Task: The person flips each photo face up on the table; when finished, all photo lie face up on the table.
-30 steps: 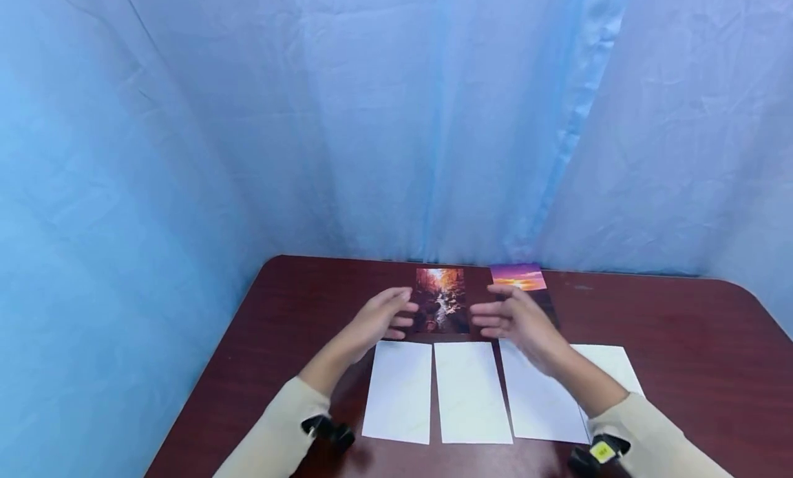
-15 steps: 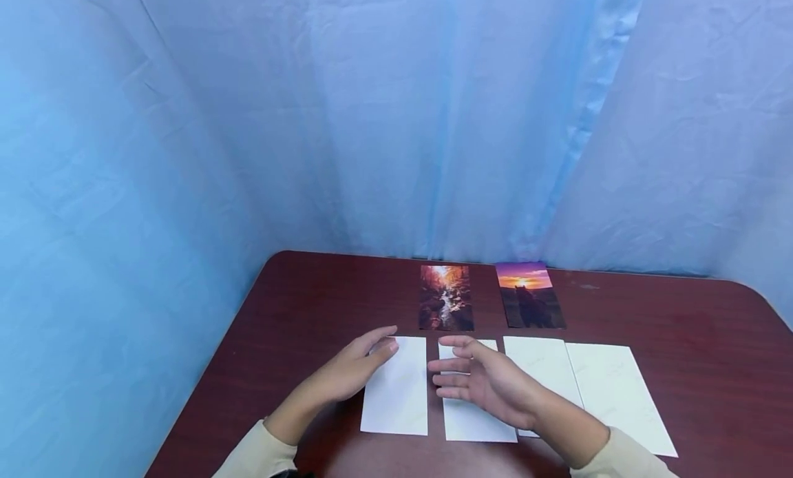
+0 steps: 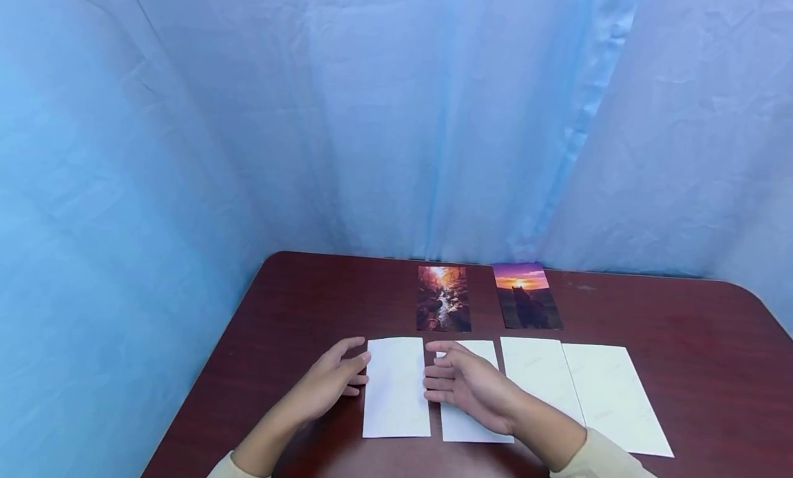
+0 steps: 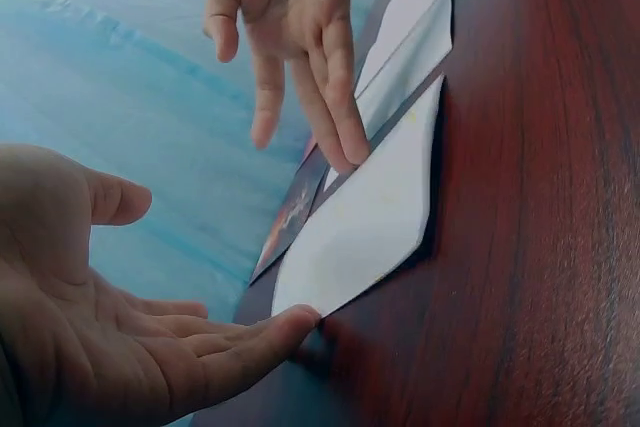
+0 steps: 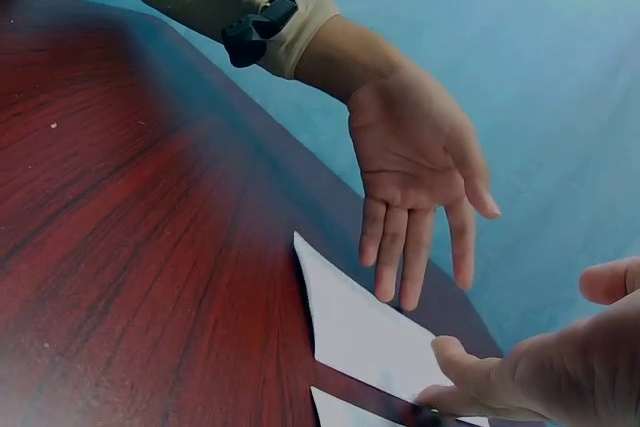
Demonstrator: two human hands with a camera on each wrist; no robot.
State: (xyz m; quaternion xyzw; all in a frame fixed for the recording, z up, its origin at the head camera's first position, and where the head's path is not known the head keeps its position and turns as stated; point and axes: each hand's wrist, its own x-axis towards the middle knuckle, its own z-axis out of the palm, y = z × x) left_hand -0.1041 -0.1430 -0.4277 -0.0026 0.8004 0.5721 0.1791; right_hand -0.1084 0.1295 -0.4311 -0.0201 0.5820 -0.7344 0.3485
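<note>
A blank white card (image 3: 396,388) lies upright to me on the table, leftmost in a row of white cards. In the left wrist view the same white card (image 4: 365,207) looks slightly bowed, with its near edge casting a shadow. My left hand (image 3: 325,385) has its fingertips right at the card's left edge, fingers extended. My right hand (image 3: 480,392) stands on its side at the card's right edge, fingers loosely straight. It partly hides the second white card (image 3: 464,428). The palms face each other across the first card.
Two more white cards, a third (image 3: 539,368) and a fourth (image 3: 616,395), lie side by side at the right. Behind the row lie a forest stream picture (image 3: 443,299) and a sunset horse picture (image 3: 526,295). Blue curtains (image 3: 384,120) hang beyond the dark red table (image 3: 700,368).
Both hands have come down from beside the stream picture toward me, onto the row of white cards. The left hand then moved left off the first card to its left edge.
</note>
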